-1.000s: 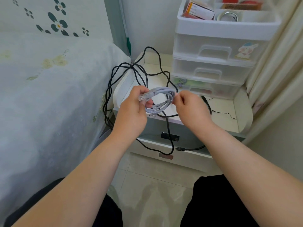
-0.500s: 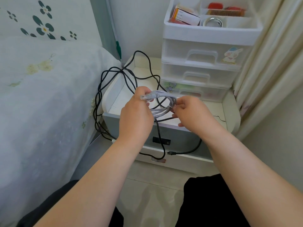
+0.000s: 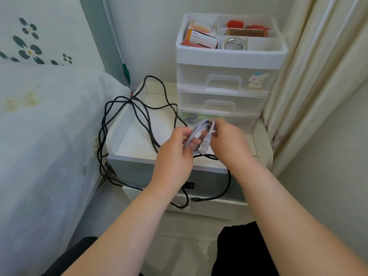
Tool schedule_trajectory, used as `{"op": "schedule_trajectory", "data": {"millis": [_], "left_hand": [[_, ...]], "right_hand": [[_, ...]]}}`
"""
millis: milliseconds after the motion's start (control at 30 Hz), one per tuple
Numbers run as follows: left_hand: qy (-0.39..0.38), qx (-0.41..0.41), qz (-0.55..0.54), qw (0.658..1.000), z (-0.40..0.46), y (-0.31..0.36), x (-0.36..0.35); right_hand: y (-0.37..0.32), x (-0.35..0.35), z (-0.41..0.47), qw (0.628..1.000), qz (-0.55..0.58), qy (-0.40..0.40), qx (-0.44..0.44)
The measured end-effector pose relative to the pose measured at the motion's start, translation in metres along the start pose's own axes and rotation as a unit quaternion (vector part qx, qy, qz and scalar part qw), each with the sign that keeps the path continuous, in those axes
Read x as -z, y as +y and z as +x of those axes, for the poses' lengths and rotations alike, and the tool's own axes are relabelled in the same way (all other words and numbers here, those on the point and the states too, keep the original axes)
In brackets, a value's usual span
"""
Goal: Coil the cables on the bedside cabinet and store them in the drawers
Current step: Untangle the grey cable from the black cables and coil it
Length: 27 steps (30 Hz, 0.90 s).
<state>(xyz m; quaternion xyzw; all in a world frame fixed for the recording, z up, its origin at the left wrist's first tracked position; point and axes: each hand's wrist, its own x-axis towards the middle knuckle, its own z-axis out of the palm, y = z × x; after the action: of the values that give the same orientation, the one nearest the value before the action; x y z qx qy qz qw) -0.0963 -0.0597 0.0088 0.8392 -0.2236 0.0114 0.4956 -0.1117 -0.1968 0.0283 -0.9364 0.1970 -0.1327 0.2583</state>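
While your left hand (image 3: 175, 150) grips the bundled loops of the grey cable (image 3: 196, 134) and your right hand (image 3: 227, 140) pinches its free end near the clear plug (image 3: 205, 145), you hold that cable above the front edge of the bedside cabinet (image 3: 139, 168). Judging by the gathered loops, 1 cable is nearly coiled, with only the tail left to tuck. It is not yet stored.

Further out, the black cable (image 3: 139, 112) lies loose across the surface and hangs over the left side and front, its plug dangling by the cabinet front. That one looks untouched, so coiling it and storing both remain.

All 3 clear drawers (image 3: 223, 84) of the organiser behind look shut. Your hands blur and cover the middle of the coil, so you cannot tell how many loops it has or whether the tail is wrapped. Whether another thin cable runs on the right is too faint to say.
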Motion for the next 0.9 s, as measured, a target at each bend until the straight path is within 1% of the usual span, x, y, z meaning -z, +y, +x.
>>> {"op": "schedule_trajectory", "data": {"millis": [100,167,267,367,433,500,567,633,700,767,833,900], "left_hand": [[-0.015,0.052,-0.099,0.994,0.01,-0.003,0.003],[-0.027,0.083,-0.156,0.984,0.013,-0.003,0.004],[-0.046,0.099,-0.184,0.977,0.013,-0.006,0.002],[-0.044,0.106,-0.194,0.974,0.014,-0.009,0.002],[-0.035,0.116,-0.214,0.969,0.016,-0.01,0.004],[-0.028,0.127,-0.241,0.962,0.017,-0.01,0.005],[-0.021,0.134,-0.267,0.954,0.017,-0.01,0.005],[-0.013,0.142,-0.294,0.945,0.016,-0.01,0.003],[0.002,0.149,-0.312,0.938,0.017,-0.01,0.003],[0.014,0.152,-0.327,0.933,0.018,-0.01,0.004],[0.022,0.153,-0.334,0.93,0.02,-0.01,0.007],[0.033,0.151,-0.335,0.93,0.022,-0.011,0.011]], "right_hand": [[-0.002,-0.002,0.006,0.998,0.024,0.042,0.029],[-0.003,-0.01,0.01,0.998,0.013,0.053,0.042],[-0.002,-0.019,0.015,0.999,-0.028,0.027,0.034],[-0.003,-0.023,0.019,0.998,-0.055,0.002,0.032],[-0.004,-0.026,0.02,1.0,-0.018,0.004,0.018],[-0.006,-0.031,0.021,0.996,0.09,0.0,-0.021],[-0.01,-0.036,0.021,0.971,0.229,-0.005,-0.071],[-0.016,-0.041,0.021,0.931,0.344,-0.007,-0.119],[-0.022,-0.045,0.02,0.885,0.437,-0.01,-0.162],[-0.027,-0.05,0.022,0.836,0.51,-0.039,-0.198],[-0.029,-0.049,0.029,0.791,0.568,-0.083,-0.213],[-0.025,-0.041,0.045,0.761,0.604,-0.082,-0.223]]}}
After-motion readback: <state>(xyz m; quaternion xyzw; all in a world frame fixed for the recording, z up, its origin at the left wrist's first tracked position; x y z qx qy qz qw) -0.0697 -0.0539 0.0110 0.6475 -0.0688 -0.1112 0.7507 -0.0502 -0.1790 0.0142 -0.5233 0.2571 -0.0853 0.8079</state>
